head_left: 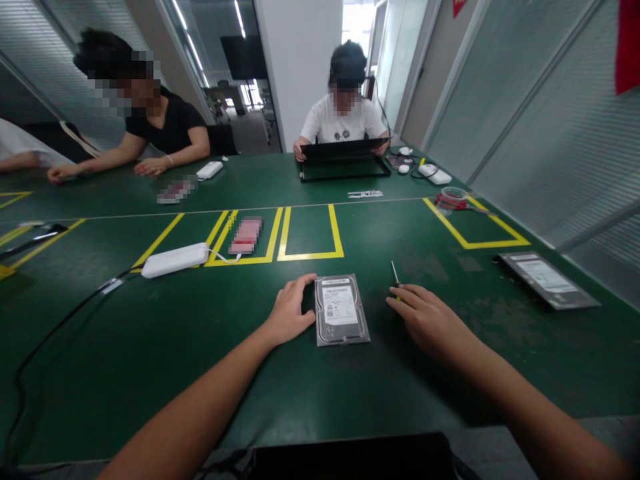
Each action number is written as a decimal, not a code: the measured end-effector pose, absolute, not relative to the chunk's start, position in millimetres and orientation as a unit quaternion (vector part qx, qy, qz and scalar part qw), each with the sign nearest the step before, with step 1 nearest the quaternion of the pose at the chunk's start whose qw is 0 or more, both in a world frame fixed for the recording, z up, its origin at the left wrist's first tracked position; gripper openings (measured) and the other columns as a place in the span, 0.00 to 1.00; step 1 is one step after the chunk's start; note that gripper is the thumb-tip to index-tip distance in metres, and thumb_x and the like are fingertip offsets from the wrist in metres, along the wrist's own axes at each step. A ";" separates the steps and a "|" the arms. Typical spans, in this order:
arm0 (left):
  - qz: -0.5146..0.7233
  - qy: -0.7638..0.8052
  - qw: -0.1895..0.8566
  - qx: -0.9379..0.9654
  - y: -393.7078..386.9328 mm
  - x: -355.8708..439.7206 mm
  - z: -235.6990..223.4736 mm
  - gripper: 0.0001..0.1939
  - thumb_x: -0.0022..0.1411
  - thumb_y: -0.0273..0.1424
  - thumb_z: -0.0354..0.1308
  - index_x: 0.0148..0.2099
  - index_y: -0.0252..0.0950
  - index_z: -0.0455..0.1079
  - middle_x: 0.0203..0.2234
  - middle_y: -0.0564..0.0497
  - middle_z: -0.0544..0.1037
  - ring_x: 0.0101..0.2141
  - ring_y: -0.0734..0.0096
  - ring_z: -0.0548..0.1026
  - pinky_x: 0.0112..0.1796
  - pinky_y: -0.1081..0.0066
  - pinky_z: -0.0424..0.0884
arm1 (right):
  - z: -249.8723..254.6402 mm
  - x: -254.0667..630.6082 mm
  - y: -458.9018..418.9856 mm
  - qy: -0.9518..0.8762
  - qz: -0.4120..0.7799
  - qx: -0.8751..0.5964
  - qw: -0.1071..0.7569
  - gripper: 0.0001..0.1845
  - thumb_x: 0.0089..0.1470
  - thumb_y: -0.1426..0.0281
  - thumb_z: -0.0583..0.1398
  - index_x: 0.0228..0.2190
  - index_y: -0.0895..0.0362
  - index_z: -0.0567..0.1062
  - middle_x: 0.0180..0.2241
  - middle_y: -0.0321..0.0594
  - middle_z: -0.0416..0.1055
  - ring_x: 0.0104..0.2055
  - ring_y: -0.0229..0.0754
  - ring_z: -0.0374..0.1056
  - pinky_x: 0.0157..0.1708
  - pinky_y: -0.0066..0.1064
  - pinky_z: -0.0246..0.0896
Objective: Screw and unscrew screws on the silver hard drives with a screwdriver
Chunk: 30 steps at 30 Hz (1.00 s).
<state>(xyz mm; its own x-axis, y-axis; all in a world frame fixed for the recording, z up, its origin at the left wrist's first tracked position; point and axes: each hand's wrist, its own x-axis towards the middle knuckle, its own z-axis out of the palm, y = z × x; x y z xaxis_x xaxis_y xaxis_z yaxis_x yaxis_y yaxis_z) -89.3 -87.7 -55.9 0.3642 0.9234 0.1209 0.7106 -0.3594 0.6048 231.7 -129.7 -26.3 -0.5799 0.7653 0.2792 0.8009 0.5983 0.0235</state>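
A silver hard drive (343, 310) with a white label lies flat on the green table in front of me. My left hand (290, 313) is beside it, thumb and index finger apart, their tips touching the drive's left edge and upper left corner. To the right of the drive, my right hand (425, 313) is closed around a small screwdriver (395, 272). Its thin metal shaft points away from me, and most of the handle is hidden under my fingers. The right hand is apart from the drive.
A second hard drive (545, 277) lies at the right. Red-handled tools and a clear tape roll (454, 195) are behind it. A white power strip (175, 260) and a phone (247, 235) are at the left. Across the table, one person holds a black frame (345, 160); another sits at the left.
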 end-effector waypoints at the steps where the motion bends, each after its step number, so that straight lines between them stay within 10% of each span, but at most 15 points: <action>1: 0.221 0.514 0.238 0.794 -86.8 -89.5 -54.6 0.37 0.53 0.28 0.57 0.65 0.40 0.52 0.60 0.45 0.65 0.59 0.53 0.62 0.56 0.50 0.60 | -21.5 224.7 -130.7 -0.884 -0.064 -0.445 0.132 0.22 0.54 0.81 0.54 0.49 0.62 0.76 0.53 0.54 0.73 0.55 0.53 0.68 0.55 0.49 0.66; 16: 0.253 0.480 0.248 0.803 -91.6 -100.2 -58.9 0.42 0.47 0.34 0.67 0.60 0.38 0.51 0.49 0.45 0.69 0.53 0.54 0.66 0.55 0.54 0.62 | -6.3 133.4 -146.8 -0.829 0.108 -0.544 0.069 0.51 0.49 0.45 0.60 0.66 0.57 0.53 0.62 0.69 0.55 0.56 0.71 0.64 0.47 0.56 0.65; 30: 0.242 0.476 0.316 0.784 -96.6 -102.2 -51.0 0.32 0.46 0.21 0.56 0.55 0.39 0.54 0.43 0.49 0.72 0.48 0.58 0.69 0.52 0.56 0.62 | -5.4 112.9 -142.2 -0.796 0.131 -0.589 -0.053 0.58 0.43 0.45 0.63 0.67 0.49 0.44 0.66 0.65 0.47 0.60 0.72 0.56 0.51 0.57 0.54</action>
